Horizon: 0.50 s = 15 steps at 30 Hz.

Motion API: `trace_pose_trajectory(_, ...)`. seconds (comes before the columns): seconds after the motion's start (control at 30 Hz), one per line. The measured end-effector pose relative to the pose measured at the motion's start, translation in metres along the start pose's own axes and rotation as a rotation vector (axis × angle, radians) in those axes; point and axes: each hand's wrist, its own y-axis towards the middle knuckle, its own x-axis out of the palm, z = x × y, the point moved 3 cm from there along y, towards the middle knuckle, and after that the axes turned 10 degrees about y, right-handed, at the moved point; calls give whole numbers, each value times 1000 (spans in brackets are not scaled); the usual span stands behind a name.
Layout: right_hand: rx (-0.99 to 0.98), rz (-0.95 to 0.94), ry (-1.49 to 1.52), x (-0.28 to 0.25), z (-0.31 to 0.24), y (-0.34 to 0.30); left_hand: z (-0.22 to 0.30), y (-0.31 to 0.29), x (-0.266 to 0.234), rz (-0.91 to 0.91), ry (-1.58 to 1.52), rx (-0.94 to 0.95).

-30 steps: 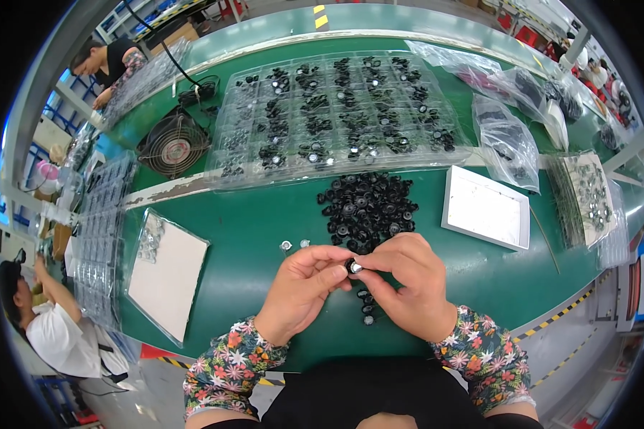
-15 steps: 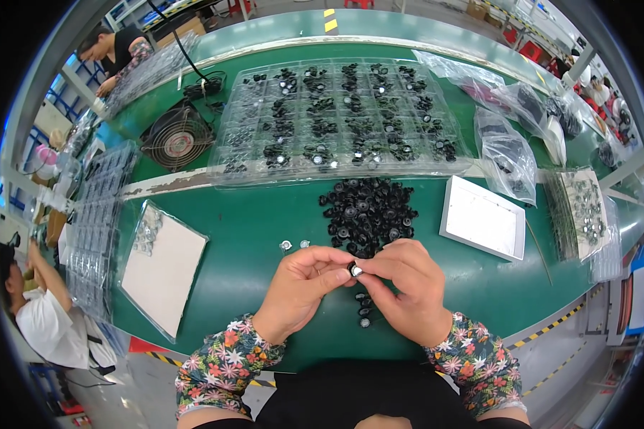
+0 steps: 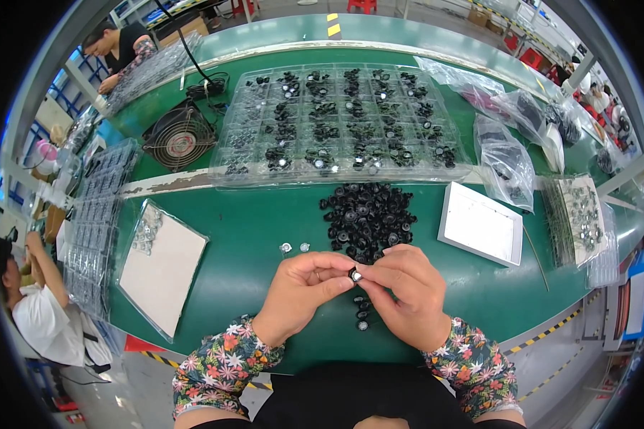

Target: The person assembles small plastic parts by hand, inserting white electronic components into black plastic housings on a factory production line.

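Note:
Between my two hands is a small round black part with a silvery-white face [image 3: 355, 274]. My left hand [image 3: 297, 292] pinches it from the left with thumb and forefinger. From the other side, my right hand [image 3: 406, 289] grips it with its fingertips. Just beyond my hands lies a heap of small black round parts [image 3: 370, 217]. A short row of black parts [image 3: 363, 313] runs below the held piece, its nearest one pale on top. Two little silvery pieces [image 3: 305, 247] rest on the green table beyond my left hand.
A clear compartment tray [image 3: 336, 121] of black parts spans the back. To its left stands a black fan [image 3: 179, 136]. A white shallow box [image 3: 481, 224] sits right, a bagged pale board [image 3: 163, 266] left. Plastic bags [image 3: 504, 154] lie back right. Co-workers [image 3: 50, 322] work at left.
My hands stay close together on the black part, with only a slight shift of the fingers. The whole view has moved a little.

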Motion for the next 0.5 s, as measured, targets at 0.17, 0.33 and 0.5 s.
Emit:
trace_pose_trajectory(0.17, -13, 1, -7, 1, -1, 0, 0, -1, 1, 12, 57, 50)
trace_pose_trajectory(0.33, 35, 17, 29, 1, -1, 1, 1, -2, 1, 28, 57, 41)
trace_pose_trajectory(0.5, 67, 20, 64, 0, 0, 0, 4, 0, 4, 10, 48, 24)
